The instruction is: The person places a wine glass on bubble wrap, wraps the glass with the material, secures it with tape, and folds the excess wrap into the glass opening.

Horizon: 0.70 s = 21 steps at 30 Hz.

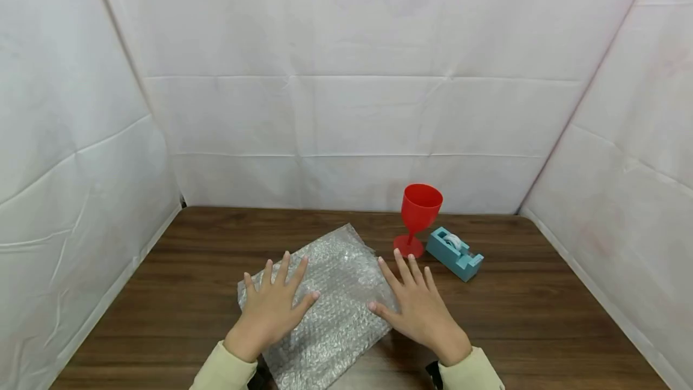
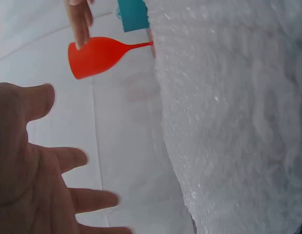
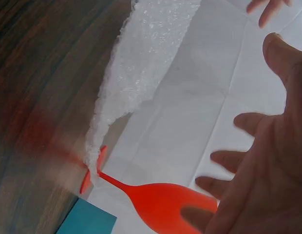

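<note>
Lying beneath raised, spread fingers (image 1: 298, 273), bubble wrap (image 1: 342, 298)

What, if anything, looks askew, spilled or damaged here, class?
Nothing looks spilled or broken; the red goblet stands upright. Only mildly askew are the bubble wrap, lying at an angle on the table, and the blue tape dispenser, set diagonally beside the goblet. Neither seems a real fault.

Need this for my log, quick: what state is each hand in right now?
Left hand: open, fingers spread above the bubble wrap, holding nothing.
Right hand: open, fingers spread, holding nothing.
</note>
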Motion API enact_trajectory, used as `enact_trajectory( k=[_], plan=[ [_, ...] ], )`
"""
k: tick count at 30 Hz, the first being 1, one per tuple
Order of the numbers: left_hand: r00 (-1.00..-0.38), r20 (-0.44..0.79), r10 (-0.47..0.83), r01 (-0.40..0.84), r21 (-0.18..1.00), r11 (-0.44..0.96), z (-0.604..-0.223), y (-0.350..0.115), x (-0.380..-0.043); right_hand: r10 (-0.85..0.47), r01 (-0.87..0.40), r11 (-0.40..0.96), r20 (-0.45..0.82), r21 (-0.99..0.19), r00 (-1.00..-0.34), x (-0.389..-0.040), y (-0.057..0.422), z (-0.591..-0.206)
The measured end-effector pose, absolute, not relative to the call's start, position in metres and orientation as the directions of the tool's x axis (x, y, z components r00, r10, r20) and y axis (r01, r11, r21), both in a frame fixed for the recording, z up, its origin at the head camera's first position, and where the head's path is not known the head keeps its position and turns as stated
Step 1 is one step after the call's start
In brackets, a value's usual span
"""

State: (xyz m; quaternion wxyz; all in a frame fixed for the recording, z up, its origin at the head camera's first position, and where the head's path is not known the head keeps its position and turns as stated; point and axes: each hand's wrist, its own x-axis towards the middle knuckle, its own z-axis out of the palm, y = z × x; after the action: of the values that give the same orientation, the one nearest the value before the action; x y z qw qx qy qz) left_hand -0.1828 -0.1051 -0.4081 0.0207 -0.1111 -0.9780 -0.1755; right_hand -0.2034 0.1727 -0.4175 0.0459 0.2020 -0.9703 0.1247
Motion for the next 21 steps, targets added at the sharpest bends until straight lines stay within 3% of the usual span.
enact_trajectory(
  k=[5, 11, 21],
  plan=[
    [-0.954, 0.019, 0.301, 0.287, 0.362, 0.887, -0.407, -0.109, -0.175, -0.515, -0.519, 0.801, 0.096, -0.299, -0.852, -0.208, 0.177, -0.420],
    [-0.895, -0.048, 0.443, 0.397, 0.366, 0.842, -0.416, -0.111, -0.159, -0.646, -0.628, 0.728, 0.030, -0.277, -0.763, -0.217, 0.181, -0.425],
    [-0.865, -0.198, 0.462, 0.390, 0.314, 0.865, -0.431, -0.112, -0.147, -0.696, -0.666, 0.712, -0.091, -0.224, -0.713, -0.233, 0.178, -0.435]
  ],
)
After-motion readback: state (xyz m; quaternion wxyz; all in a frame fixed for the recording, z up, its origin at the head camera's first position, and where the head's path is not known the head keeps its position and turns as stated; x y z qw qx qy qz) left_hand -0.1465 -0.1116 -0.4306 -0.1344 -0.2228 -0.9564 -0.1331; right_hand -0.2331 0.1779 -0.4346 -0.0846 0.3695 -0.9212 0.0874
